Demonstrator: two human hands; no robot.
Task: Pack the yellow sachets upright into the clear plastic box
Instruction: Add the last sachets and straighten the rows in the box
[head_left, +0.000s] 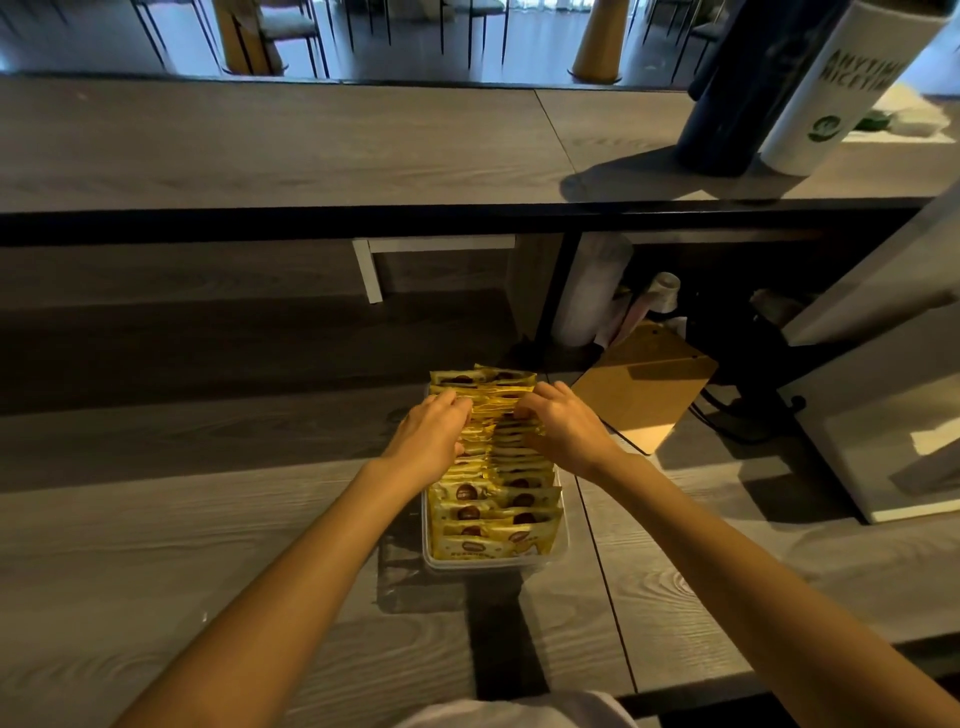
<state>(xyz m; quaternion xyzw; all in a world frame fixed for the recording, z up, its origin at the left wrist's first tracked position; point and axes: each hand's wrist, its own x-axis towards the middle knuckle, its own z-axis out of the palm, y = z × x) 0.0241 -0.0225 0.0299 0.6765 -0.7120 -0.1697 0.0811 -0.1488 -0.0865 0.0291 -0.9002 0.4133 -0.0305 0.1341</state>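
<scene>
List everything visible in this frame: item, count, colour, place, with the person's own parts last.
sachets: many, too tightly packed to count, yellow, upright in two rows in the box
box: one, clear, on the lower counter, centre
clipboard: one, brown, right of the box
cylinders: two, one dark blue, one white with green print, on the upper counter, right
left hand: on the left row, fingers on the sachets
right hand: on the right row, fingers on the sachets
</scene>
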